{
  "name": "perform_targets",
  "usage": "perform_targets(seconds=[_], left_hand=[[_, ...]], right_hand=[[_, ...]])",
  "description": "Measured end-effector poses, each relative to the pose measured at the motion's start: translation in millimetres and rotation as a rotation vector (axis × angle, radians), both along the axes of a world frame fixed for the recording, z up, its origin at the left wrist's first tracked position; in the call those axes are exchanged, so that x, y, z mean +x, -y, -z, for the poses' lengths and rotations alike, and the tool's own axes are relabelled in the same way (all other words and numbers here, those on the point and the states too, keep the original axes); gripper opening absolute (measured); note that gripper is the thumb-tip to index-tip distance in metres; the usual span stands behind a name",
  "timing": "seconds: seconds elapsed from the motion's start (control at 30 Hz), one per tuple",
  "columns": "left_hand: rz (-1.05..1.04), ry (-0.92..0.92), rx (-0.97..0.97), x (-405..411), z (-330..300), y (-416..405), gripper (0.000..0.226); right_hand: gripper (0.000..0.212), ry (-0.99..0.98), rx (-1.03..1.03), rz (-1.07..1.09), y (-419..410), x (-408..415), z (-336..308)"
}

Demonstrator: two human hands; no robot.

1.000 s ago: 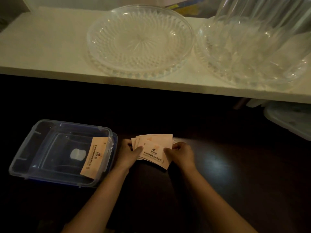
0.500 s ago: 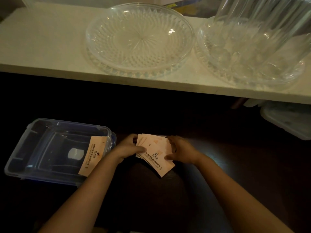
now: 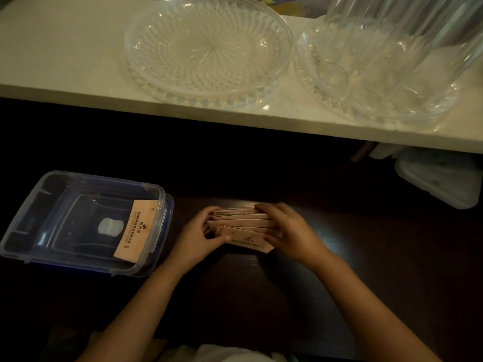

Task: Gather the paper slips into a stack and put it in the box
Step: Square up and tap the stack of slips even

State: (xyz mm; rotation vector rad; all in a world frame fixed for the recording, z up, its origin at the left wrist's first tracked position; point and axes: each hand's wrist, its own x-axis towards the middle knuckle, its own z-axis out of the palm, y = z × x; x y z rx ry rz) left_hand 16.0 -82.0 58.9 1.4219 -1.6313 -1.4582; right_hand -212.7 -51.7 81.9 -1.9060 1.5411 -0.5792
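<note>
A fanned bunch of pale orange paper slips point(image 3: 243, 227) lies between both hands on the dark table. My left hand point(image 3: 198, 237) grips its left end, thumb on the nearest slip. My right hand point(image 3: 287, 231) covers its right end, fingers curled over the top edges. To the left stands a clear plastic box point(image 3: 52, 202) with a blue rim. One more slip point(image 3: 137, 229) leans inside it against the right wall.
A white shelf point(image 3: 65, 61) runs across the back above the dark table. On it stand a cut-glass bowl point(image 3: 206, 48) and a second glass dish point(image 3: 376, 87) with a tall clear vessel in it. A pale plastic lid point(image 3: 439, 178) lies at the right.
The slips have turned from a steep slant to lie more level and are pushed closer together. Both hands have closed in on their ends. The box and its slip have not moved.
</note>
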Motion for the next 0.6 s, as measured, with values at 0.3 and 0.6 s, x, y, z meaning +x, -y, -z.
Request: perform_targets(seconds=[0.3,0.6], left_hand=[[-0.126,-0.188,0.216,-50,33,-42,0.049],[-0.428,-0.409,0.119,-93,17,-51,0.03]], right_hand=[[0.069,-0.217,0.002,0.098,-49,-21,38],[0.085,0.207,-0.103,0.538,-73,16,39]])
